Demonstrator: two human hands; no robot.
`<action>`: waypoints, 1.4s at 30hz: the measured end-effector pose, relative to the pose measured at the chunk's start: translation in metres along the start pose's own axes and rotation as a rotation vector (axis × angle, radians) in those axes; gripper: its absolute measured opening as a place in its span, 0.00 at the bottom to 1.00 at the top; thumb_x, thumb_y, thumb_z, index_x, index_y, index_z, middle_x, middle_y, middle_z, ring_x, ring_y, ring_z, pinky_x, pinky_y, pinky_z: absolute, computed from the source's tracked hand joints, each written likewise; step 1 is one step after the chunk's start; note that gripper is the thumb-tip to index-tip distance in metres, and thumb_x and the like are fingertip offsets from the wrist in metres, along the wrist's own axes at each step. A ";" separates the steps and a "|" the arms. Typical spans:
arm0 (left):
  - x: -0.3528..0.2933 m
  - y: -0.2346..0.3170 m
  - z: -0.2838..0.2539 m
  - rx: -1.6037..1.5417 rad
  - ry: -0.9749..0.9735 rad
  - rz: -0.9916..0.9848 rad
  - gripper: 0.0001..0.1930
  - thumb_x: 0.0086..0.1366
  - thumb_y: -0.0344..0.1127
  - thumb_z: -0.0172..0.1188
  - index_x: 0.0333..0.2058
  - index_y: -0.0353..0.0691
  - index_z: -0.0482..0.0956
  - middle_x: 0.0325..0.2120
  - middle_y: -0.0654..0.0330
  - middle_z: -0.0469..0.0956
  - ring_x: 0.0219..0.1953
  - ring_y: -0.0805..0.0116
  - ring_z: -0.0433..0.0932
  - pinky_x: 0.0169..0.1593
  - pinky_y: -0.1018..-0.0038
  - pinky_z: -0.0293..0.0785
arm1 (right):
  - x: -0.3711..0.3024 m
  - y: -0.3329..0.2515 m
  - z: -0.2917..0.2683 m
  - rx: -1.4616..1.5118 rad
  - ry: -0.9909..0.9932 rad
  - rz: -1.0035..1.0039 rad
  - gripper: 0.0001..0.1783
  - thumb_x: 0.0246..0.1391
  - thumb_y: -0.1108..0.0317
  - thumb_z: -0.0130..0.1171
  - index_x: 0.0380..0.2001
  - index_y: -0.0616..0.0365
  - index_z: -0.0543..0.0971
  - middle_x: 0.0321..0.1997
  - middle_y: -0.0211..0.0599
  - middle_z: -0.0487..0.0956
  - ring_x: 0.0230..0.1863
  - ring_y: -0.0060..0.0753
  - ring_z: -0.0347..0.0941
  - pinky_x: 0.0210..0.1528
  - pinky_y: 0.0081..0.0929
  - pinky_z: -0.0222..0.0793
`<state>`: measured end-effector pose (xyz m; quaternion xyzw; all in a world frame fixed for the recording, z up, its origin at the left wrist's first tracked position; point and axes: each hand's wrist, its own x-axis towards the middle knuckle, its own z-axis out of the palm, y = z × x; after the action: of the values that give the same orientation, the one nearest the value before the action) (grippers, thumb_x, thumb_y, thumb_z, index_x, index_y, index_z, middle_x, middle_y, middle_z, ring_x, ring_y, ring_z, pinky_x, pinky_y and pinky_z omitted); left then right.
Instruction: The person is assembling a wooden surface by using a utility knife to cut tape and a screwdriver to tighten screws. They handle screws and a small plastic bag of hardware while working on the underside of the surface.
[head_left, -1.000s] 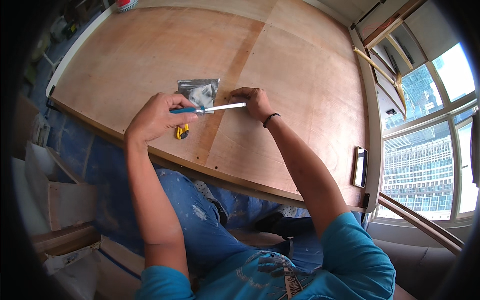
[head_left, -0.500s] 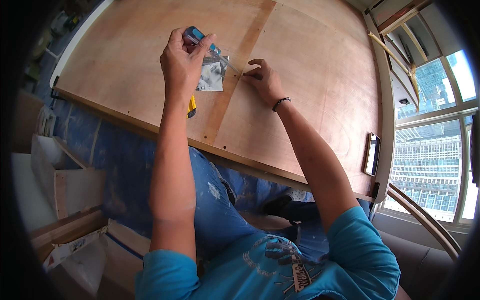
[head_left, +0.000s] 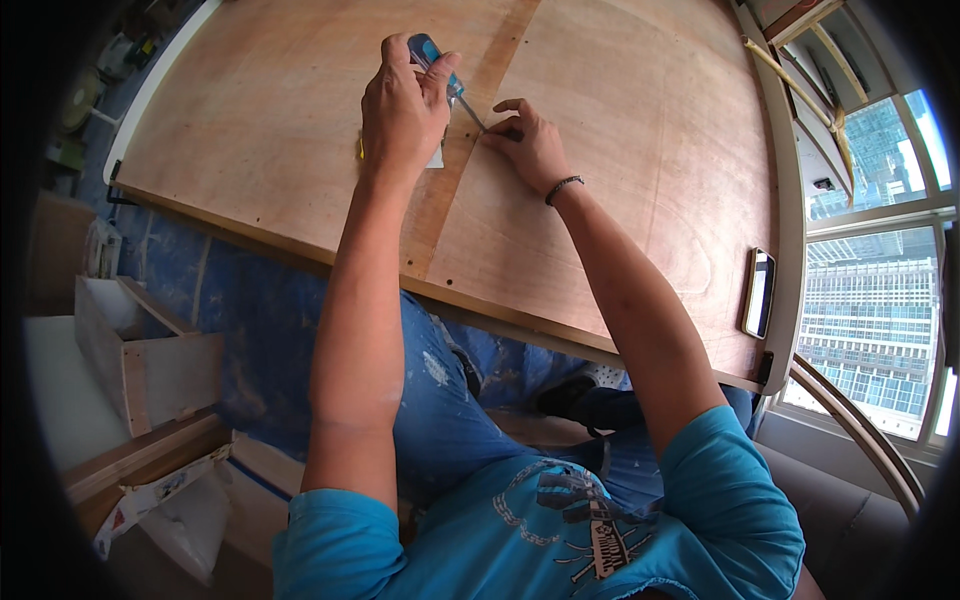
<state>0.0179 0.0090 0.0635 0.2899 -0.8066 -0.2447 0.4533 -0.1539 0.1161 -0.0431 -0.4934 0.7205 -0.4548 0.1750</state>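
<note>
My left hand (head_left: pixel 405 115) grips a screwdriver (head_left: pixel 424 50) by its blue and clear handle. Its metal shaft slants down to the right, and the tip comes to the fingertips of my right hand (head_left: pixel 532 150). The thumb and forefinger of that hand are pinched against the wooden panel (head_left: pixel 640 160), just right of a darker strip (head_left: pixel 440 215). Whatever small thing they hold is too small to make out. Behind my left hand, a white and grey packet (head_left: pixel 436 158) shows only in part, and a sliver of a yellow tool (head_left: pixel 361 146) peeks out left of the wrist.
A phone (head_left: pixel 758 292) lies by the panel's right edge. Small dark holes or screw heads dot the panel. Wooden box pieces (head_left: pixel 170 375) stand on the floor at the left, beside blue sheeting (head_left: pixel 255 340). A window (head_left: pixel 870 330) is at the right.
My left hand has shifted right with the screwdriver, bringing its tip to my right fingertips. It now covers most of the packet. The right hand keeps its pinch, and the view has shifted slightly.
</note>
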 end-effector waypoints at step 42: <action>0.016 0.027 0.012 -0.233 -0.104 0.308 0.16 0.74 0.27 0.62 0.58 0.43 0.80 0.47 0.55 0.87 0.44 0.54 0.87 0.49 0.61 0.83 | 0.020 -0.043 -0.032 0.358 0.012 -0.316 0.28 0.69 0.61 0.68 0.67 0.60 0.76 0.61 0.43 0.86 0.60 0.39 0.84 0.61 0.38 0.81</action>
<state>-0.0060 0.0192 0.0849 0.0957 -0.8300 -0.2790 0.4734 -0.1616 0.1101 0.0132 -0.5585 0.5430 -0.6000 0.1822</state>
